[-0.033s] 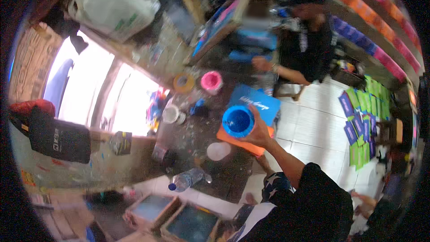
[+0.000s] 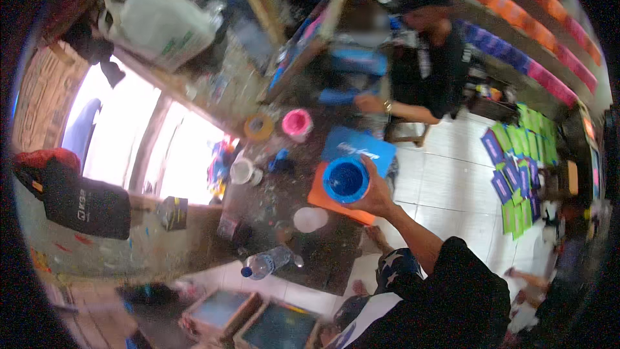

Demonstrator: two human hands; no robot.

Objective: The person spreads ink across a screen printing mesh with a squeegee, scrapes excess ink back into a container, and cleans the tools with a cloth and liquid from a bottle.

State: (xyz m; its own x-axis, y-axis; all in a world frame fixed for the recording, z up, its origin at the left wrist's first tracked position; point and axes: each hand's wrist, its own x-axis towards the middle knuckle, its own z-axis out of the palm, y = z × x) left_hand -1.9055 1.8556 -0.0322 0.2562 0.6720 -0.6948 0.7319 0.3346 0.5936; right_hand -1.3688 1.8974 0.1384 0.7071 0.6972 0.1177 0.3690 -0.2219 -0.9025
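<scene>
My right hand (image 2: 378, 192) is wrapped round the side of a round blue tub (image 2: 347, 181) with dark blue paint or ink inside. It holds the tub above an orange sheet or bag (image 2: 320, 189) and a blue one (image 2: 361, 145) with pale lettering, both on the dark table (image 2: 271, 203). My left hand does not show. Closest to the tub on the table lies a whitish round lid or disc (image 2: 310, 220).
A pink tub (image 2: 297, 124), yellow tape roll (image 2: 258, 127), white cup (image 2: 243, 171) and clear bottle (image 2: 266, 263) are on the table. Across it, a co-worker (image 2: 429, 52) holds a tilted framed screen (image 2: 310, 42). Framed panels (image 2: 278, 323) lie low; green and purple packets (image 2: 516, 161) cover floor tiles.
The view has shifted slightly, so the table things sit a little further left. The blue tub, still in my right hand, now covers more of the orange piece.
</scene>
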